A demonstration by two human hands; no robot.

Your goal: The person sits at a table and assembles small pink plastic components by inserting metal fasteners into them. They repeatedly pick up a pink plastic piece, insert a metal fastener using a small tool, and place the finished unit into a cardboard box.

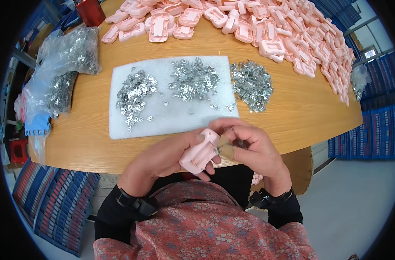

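A pink plastic shell (199, 154) with a long recess lies tilted in my left hand (160, 154), whose fingers wrap it from below and the side. My right hand (260, 151) is closed in a pinch at the shell's right edge, with tan covers on the thumb and a fingertip. A small shiny metal piece shows at those fingertips, partly hidden. Just beyond my hands lies a white foam sheet (173, 116) bearing two heaps of small metal clips, a left heap (136, 93) and a right heap (193, 80).
Another heap of metal clips (251, 85) lies on the wooden table (293, 115) right of the foam. Many pink shells (271, 30) pile along the far and right side. Clear plastic bags of metal parts (78, 52), a blue block (38, 125) and a red container (90, 11) stand left.
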